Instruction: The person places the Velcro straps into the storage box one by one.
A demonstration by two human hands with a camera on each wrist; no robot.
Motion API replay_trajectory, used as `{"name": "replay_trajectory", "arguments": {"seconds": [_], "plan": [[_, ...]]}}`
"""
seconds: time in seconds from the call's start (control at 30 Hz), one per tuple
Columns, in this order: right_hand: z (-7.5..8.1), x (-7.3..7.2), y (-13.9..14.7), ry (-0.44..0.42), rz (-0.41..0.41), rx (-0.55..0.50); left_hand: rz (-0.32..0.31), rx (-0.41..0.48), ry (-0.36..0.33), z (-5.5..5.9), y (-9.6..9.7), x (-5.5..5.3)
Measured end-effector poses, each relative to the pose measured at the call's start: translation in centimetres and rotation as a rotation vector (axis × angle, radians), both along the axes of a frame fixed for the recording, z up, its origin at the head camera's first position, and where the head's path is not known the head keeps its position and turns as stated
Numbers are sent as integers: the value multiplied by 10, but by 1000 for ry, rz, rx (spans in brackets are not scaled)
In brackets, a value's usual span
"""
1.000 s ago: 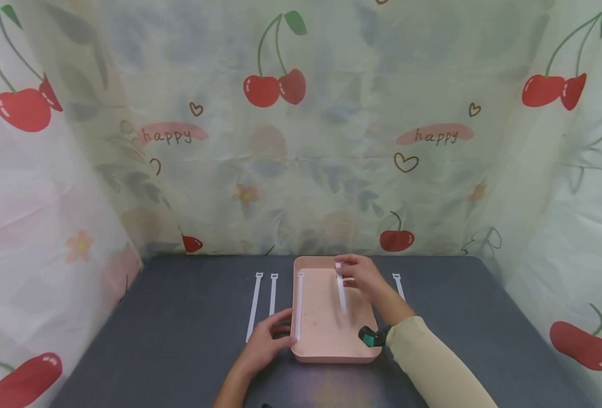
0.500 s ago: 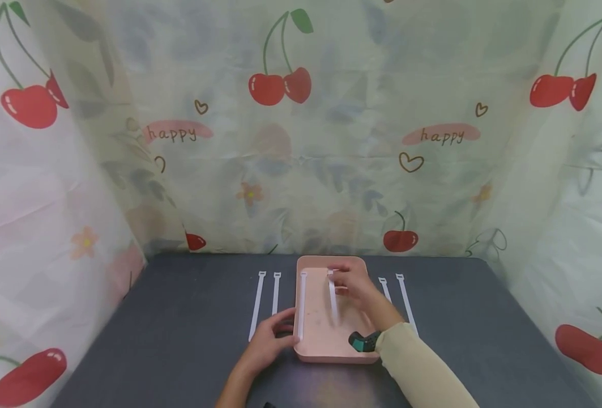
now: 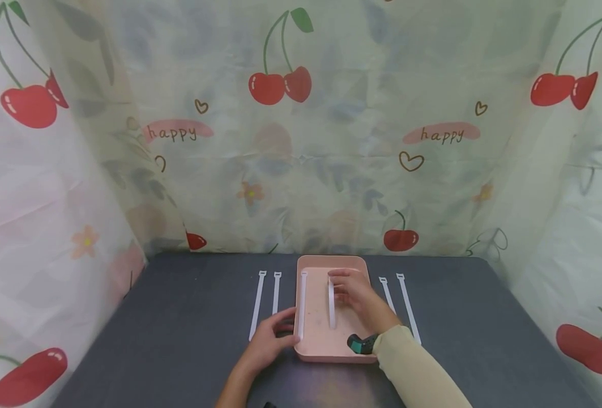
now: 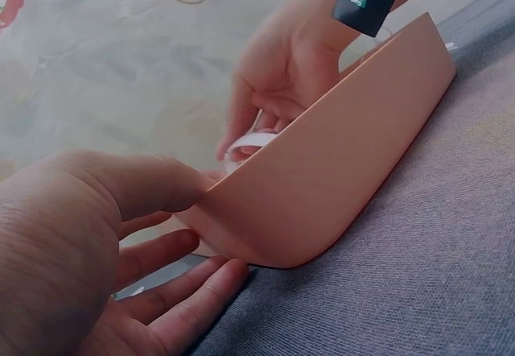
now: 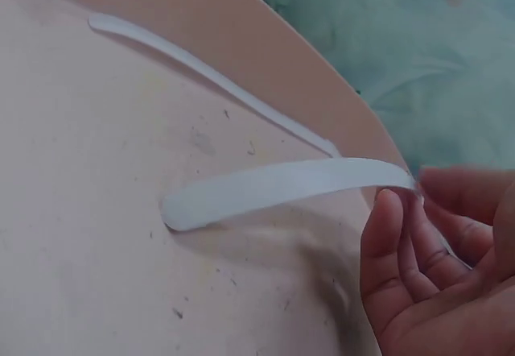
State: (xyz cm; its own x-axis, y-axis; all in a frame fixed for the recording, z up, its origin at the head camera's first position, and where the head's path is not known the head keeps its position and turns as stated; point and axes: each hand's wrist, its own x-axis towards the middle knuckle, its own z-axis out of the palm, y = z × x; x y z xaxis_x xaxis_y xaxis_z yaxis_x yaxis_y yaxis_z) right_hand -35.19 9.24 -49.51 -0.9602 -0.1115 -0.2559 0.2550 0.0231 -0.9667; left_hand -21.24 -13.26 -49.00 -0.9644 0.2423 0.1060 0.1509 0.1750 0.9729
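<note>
A pale pink rectangular tray (image 3: 313,358) stands on the dark tabletop. My left hand (image 3: 266,343) is at its left wall; in the left wrist view the thumb tip lies at the rim and the extended fingers reach along the outside near the corner. My right hand (image 3: 354,289) pinches a white strap (image 5: 282,185) by its far end between thumb and fingers. The strap bows in an arc, and its rounded free end is down close to the tray floor. Another white strap (image 3: 303,306) lies lengthwise inside along the left wall.
On the table left of the tray lie a white strap (image 3: 257,303) with a square head and a second strap (image 3: 276,292). Two more, an inner strap (image 3: 388,294) and an outer strap (image 3: 408,306), lie to the right. A cherry-print curtain (image 3: 301,170) encloses the table.
My right hand has moved left and slightly lower over the tray with its strap, uncovering the inner strap on the right side of the table. My left hand keeps its place at the tray.
</note>
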Motion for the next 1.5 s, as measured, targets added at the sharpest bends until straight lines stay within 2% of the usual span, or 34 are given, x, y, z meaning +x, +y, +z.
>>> {"name": "replay_trajectory", "arguments": {"seconds": [0.2,0.47,0.67,0.77,0.93,1.03,1.2,1.5], "plan": [[-4,1,2,43,61,106,3,1,-3,1,0,-1],[-10,-1,1,96,75,343,-3,5,-12,1,0,0],[-12,-1,4,131,95,405,2,-3,-16,3,0,1],[-14,-2,6,149,109,434,8,-10,-16,-1,0,-2],[-15,-3,7,174,120,495,21,-12,-19,-23,-1,-13],[-14,-3,6,172,128,536,26,-4,-21,-31,-2,-16],[-12,-1,6,182,142,595,25,0,-16,-33,-3,-16],[-10,2,6,209,149,640,14,-14,-16,-33,-3,-17]]}}
